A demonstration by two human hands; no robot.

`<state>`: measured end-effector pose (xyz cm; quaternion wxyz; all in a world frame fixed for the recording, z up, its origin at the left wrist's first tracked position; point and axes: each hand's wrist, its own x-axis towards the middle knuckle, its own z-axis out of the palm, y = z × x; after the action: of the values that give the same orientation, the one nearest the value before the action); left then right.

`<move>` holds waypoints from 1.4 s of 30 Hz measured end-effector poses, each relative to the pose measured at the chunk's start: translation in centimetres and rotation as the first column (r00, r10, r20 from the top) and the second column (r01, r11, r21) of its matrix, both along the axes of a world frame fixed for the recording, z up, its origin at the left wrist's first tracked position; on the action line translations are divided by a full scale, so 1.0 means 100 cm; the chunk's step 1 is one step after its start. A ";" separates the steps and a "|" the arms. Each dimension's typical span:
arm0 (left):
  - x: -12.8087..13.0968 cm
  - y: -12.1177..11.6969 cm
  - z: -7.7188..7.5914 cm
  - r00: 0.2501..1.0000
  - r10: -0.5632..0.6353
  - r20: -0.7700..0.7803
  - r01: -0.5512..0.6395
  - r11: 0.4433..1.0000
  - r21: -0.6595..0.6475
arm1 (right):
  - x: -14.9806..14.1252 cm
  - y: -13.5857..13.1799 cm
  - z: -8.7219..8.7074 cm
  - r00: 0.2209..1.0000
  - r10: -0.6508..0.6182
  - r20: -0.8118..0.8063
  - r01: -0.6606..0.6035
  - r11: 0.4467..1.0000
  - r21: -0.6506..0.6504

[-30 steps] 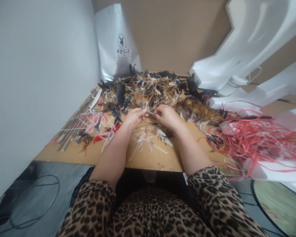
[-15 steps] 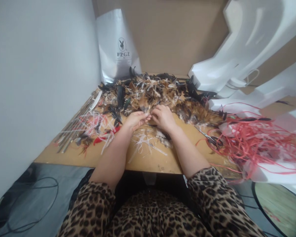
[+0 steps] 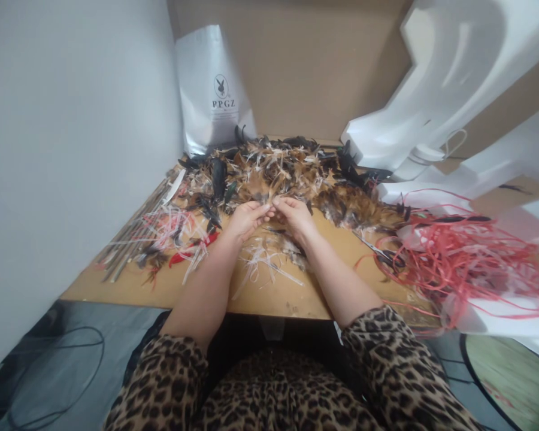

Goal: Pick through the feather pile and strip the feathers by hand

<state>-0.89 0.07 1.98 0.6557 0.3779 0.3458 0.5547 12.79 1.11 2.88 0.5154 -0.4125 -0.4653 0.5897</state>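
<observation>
My left hand point(image 3: 250, 220) is closed in a pinch just over the front of the feather pile point(image 3: 287, 161). Between its fingertips is the pale base of a brown feather point(image 3: 257, 184), whose vane points away from me. Fingertip to fingertip with it, my right hand point(image 3: 295, 218) is pinched shut as well; what it grips is too small to make out. Below the hands lie thin white strips point(image 3: 263, 263) and a few small fluffy feathers point(image 3: 295, 251) on the wooden tabletop point(image 3: 312, 302).
Bundled sticks point(image 3: 128, 248) lie at left beside pink and white strips point(image 3: 168, 230) and a red feather point(image 3: 179, 257). Scissors point(image 3: 372, 246) rest near tangled red ribbon point(image 3: 471, 263) on the right. A white bag point(image 3: 213, 90) and white foam pieces point(image 3: 435, 90) stand behind.
My right hand has turned slightly and lowered, its fingers now pinched close to the left fingertips. My left hand stays nearly in place. The whole view has shifted a little.
</observation>
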 end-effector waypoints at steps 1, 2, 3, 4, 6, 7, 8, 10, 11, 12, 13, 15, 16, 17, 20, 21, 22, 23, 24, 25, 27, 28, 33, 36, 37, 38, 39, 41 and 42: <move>0.001 -0.001 0.000 1.000 -0.016 -0.007 0.016 1.000 0.000 | 0.000 0.001 -0.001 1.000 0.002 -0.030 -0.003 1.000 -0.007; 0.001 -0.001 -0.001 1.000 -0.027 -0.012 0.027 1.000 -0.001 | 0.000 0.001 -0.002 0.998 -0.002 -0.055 0.001 1.000 -0.014; 0.001 -0.001 -0.001 0.999 -0.034 -0.015 0.034 0.999 -0.004 | 0.000 0.002 -0.003 0.997 -0.011 -0.076 0.010 1.000 -0.017; 0.002 -0.001 -0.002 0.999 -0.036 -0.018 0.036 0.999 -0.010 | 0.000 0.002 -0.004 0.996 -0.024 -0.089 0.023 1.000 -0.012; 0.001 0.000 -0.003 0.999 -0.033 -0.018 0.033 0.999 -0.031 | 0.000 0.002 -0.003 0.995 -0.052 -0.084 0.053 0.998 0.014; 0.001 0.001 -0.004 0.999 -0.028 -0.016 0.028 0.999 -0.043 | 0.001 0.002 -0.003 0.995 -0.066 -0.069 0.068 0.997 0.032; 0.000 0.001 -0.005 1.000 -0.021 -0.014 0.020 0.998 -0.055 | 0.001 0.001 -0.002 0.996 -0.078 -0.049 0.081 0.996 0.048; 0.000 0.002 -0.006 1.000 -0.008 -0.011 0.008 0.997 -0.074 | 0.001 0.001 -0.001 0.995 -0.101 -0.016 0.101 0.992 0.068; -0.001 0.003 -0.006 1.000 -0.007 -0.010 0.006 0.997 -0.080 | 0.002 0.000 0.000 0.994 -0.108 -0.006 0.108 0.992 0.073; -0.001 0.002 -0.006 1.000 -0.009 -0.009 0.008 0.996 -0.084 | 0.002 -0.001 0.001 0.994 -0.111 0.003 0.111 0.991 0.071; -0.001 0.002 -0.005 1.000 -0.015 -0.008 0.014 0.996 -0.087 | 0.001 -0.001 0.002 0.994 -0.111 0.010 0.110 0.992 0.063; 0.000 0.001 -0.004 0.999 -0.033 -0.005 0.032 0.995 -0.091 | 0.001 -0.002 0.003 0.994 -0.109 0.027 0.107 0.993 0.052; 0.000 0.000 -0.003 0.999 -0.042 -0.005 0.041 0.995 -0.093 | 0.000 -0.002 0.003 0.993 -0.113 0.033 0.111 0.993 0.051; 0.000 -0.001 -0.003 0.999 -0.050 -0.006 0.050 0.994 -0.094 | 0.000 -0.003 0.003 0.992 -0.117 0.036 0.115 0.992 0.052; 0.000 -0.001 -0.002 0.997 -0.071 -0.019 0.069 0.993 -0.091 | -0.002 -0.003 0.001 0.992 -0.122 0.020 0.121 0.991 0.065; 0.000 -0.001 -0.003 0.997 -0.076 -0.025 0.073 0.994 -0.086 | -0.002 -0.003 0.000 0.993 -0.117 0.012 0.116 0.991 0.066; 0.000 0.000 -0.004 0.996 -0.078 -0.032 0.076 0.994 -0.081 | -0.003 -0.002 0.000 0.994 -0.112 0.005 0.111 0.991 0.069; 0.000 0.000 -0.004 0.996 -0.080 -0.040 0.076 0.994 -0.075 | -0.003 -0.002 -0.001 0.994 -0.109 0.000 0.109 0.991 0.071; 0.000 0.001 -0.005 0.996 -0.077 -0.049 0.074 0.995 -0.070 | -0.003 -0.002 -0.001 0.994 -0.108 -0.001 0.107 0.992 0.072; 0.000 0.001 -0.006 0.995 -0.075 -0.060 0.072 0.995 -0.066 | -0.004 -0.002 -0.001 0.994 -0.106 0.000 0.105 0.992 0.070; 0.000 0.001 -0.006 0.994 -0.072 -0.083 0.067 0.996 -0.061 | -0.004 -0.002 -0.001 0.994 -0.107 0.005 0.106 0.992 0.063; 0.000 0.001 -0.005 0.993 -0.071 -0.095 0.065 0.996 -0.061 | -0.004 -0.002 -0.001 0.994 -0.108 0.008 0.108 0.992 0.059; 0.003 -0.001 -0.002 0.993 -0.061 -0.106 0.055 0.996 -0.065 | -0.003 -0.001 -0.002 0.995 -0.096 -0.021 0.097 0.995 0.040; 0.004 -0.001 -0.002 0.996 -0.052 -0.078 0.047 0.996 -0.071 | -0.003 0.000 -0.005 0.994 -0.081 -0.069 0.084 0.996 0.035; 0.003 -0.001 -0.002 0.996 -0.055 -0.070 0.050 0.996 -0.072 | -0.004 0.000 -0.005 0.994 -0.077 -0.081 0.080 0.996 0.037; 0.003 -0.001 -0.003 0.996 -0.063 -0.063 0.059 0.996 -0.072 | -0.004 0.000 -0.006 0.993 -0.073 -0.090 0.077 0.996 0.040; 0.003 0.000 -0.004 0.996 -0.074 -0.058 0.070 0.995 -0.071 | -0.005 -0.001 -0.007 0.993 -0.071 -0.096 0.075 0.996 0.043; 0.002 0.000 -0.005 0.994 -0.095 -0.049 0.091 0.993 -0.071 | -0.006 -0.001 -0.007 0.992 -0.073 -0.100 0.078 0.996 0.050; 0.001 0.000 -0.005 0.994 -0.102 -0.048 0.098 0.993 -0.072 | -0.006 -0.001 -0.007 0.993 -0.073 -0.095 0.078 0.996 0.052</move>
<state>-0.76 0.11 1.45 0.6861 0.3861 0.3623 0.4989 12.17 1.03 2.19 0.5697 -0.3873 -0.4411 0.5751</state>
